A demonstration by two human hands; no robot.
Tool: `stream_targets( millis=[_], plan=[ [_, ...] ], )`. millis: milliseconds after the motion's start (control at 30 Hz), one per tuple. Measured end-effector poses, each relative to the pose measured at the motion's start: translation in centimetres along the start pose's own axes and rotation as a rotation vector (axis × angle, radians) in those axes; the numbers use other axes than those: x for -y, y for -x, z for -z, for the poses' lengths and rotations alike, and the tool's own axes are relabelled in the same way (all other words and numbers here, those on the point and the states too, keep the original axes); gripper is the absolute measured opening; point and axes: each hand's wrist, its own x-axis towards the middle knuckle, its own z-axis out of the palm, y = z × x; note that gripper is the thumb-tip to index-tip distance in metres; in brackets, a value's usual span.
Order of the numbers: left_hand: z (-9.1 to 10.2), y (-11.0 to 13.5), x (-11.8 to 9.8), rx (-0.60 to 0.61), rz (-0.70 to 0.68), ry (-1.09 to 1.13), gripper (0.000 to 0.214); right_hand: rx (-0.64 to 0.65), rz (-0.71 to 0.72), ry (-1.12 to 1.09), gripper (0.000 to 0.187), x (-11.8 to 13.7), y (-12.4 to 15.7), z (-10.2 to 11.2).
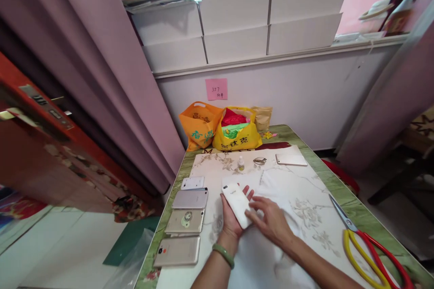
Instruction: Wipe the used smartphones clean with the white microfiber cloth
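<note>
A white smartphone [236, 204] lies back up in my left hand [231, 222], its camera towards the far left. The left fingers show past its right edge, and a green bangle [224, 255] circles that wrist. My right hand [274, 222] is at the phone's lower right side, its fingers apart and the tips at or very near the edge. Whether they press on it I cannot tell. Under both hands is a white cloth [261, 253]. Several phones lie in a column on the left, the nearest a gold phone [179, 252].
Large scissors [351, 225] with red and yellow handles lie on the right. Behind are a small bottle [241, 163], glasses [260, 161] and another phone [290, 160]. An orange bag [200, 122] and a yellow bag [237, 142] stand at the table's far end.
</note>
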Motion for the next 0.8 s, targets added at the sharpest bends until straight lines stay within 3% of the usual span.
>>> stream_targets(
  millis=[100, 167, 267, 400, 500, 600, 800],
  plan=[
    [0.5, -0.1, -0.6, 0.059, 0.099, 0.023, 0.066, -0.068, -0.170, -0.131, 0.038, -1.8, -5.3, 1.9],
    [0.5, -0.2, -0.7, 0.047, 0.122, 0.041, 0.067, -0.129, -0.261, -0.140, 0.040, -2.9, -9.5, 1.9],
    [0.5, -0.3, -0.7, 0.019, 0.104, 0.067, 0.066, -0.172, -0.288, -0.141, 0.045, -4.0, -14.3, -0.1],
    [0.9, -0.2, -0.6, 0.026, 0.131, 0.050, 0.068, -0.228, -0.307, -0.191, 0.047, -4.0, -17.1, -3.6],
    [1.5, -0.2, -0.6, 0.025, 0.135, 0.026, 0.069, -0.280, -0.332, -0.265, 0.032, -3.7, -17.2, -4.8],
    [2.0, -0.4, -0.6, 0.030, 0.118, 0.021, 0.065, -0.351, -0.340, -0.358, 0.045, -3.3, -15.7, -4.4],
    [1.1, -0.6, -0.9, 0.042, 0.082, 0.022, 0.055, -0.427, -0.260, -0.796, 0.061, -2.1, -8.2, -2.2]
  ],
)
